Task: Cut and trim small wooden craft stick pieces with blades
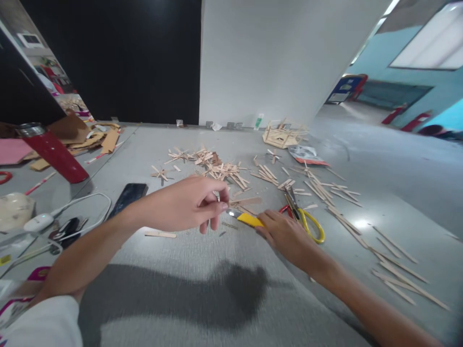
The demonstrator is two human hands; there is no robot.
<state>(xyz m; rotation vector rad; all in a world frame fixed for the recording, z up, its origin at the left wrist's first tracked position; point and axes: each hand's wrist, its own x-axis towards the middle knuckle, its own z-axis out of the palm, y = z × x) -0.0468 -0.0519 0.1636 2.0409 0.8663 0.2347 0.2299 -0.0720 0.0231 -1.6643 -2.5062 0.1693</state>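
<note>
Presently, knife (249, 220): near the middle of the view, just over the table (144, 144), metal end toward the left; its use judged under way, not finished.
Right hand (284, 231): closed around the knife's yellow handle, knuckles up, forearm slanting in from the lower right.
Left hand (193, 205): thumb and forefinger nearly together at the metal end, other fingers loosely curled, back of the hand up; whether the tips pinch a sliver, the blade or nothing cannot be told. Forearm rising from a white sleeve (43, 323) at lower left.
Scissors (311, 226): yellow-handled, lying beside the right hand, unheld.
Heap of short sticks (226, 168): beyond the hands; judged to be the share of wood already cut down, though none shows as joined.
Crossed sticks (159, 173): a small star-like cluster left of the heap; glued or merely overlapping, too small to tell.
Long sticks (398, 282): strewn along the right side, loose; judged to be material left to work.
Stick model (280, 137): at the back near the wall, walls standing, the most advanced part; whether it is complete cannot be told.
</note>
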